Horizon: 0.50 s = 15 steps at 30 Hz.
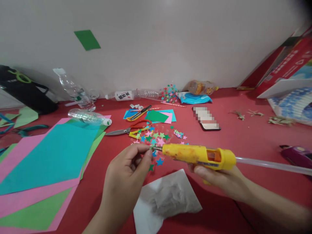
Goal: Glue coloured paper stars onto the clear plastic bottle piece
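My right hand (212,178) grips a yellow hot glue gun (190,153), which points left with a clear glue stick (268,163) sticking out of its back end. Between the thumb and forefinger of my left hand (129,172) is a small green paper star (152,148), partly covered by the fingertips. The gun's metal nozzle is at the star, though I cannot tell whether they touch. Behind and below the nozzle, colourful paper stars (161,142) lie spread over clear plastic. A crumpled white sheet (170,195) rests under my hands.
Scissors (119,131), a yellow box cutter (138,113) and a phone (206,118) lie beyond the stars. Large coloured sheets (53,152) cover the left side. Plastic bottles (81,96) and a blue packet (195,98) line the wall. A red box (285,65) stands at right.
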Available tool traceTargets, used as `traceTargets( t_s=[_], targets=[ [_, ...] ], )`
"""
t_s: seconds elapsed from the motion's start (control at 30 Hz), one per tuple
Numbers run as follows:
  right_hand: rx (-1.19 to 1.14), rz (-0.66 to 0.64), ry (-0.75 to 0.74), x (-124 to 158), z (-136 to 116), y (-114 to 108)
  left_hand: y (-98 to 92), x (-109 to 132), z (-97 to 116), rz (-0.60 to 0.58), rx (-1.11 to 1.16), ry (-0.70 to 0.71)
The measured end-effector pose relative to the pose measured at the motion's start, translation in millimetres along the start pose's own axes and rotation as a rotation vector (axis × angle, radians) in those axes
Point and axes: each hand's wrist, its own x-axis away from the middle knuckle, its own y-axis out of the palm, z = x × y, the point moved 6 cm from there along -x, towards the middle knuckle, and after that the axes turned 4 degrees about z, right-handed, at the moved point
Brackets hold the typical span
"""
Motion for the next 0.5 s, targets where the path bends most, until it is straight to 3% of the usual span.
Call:
traceTargets(
  t_s=[0.5],
  targets=[
    [0.011,0.028,-0.038,2.4,-5.1,2.6,-3.9,2.2,2.4,0.025,-0.027,0.088]
  ],
)
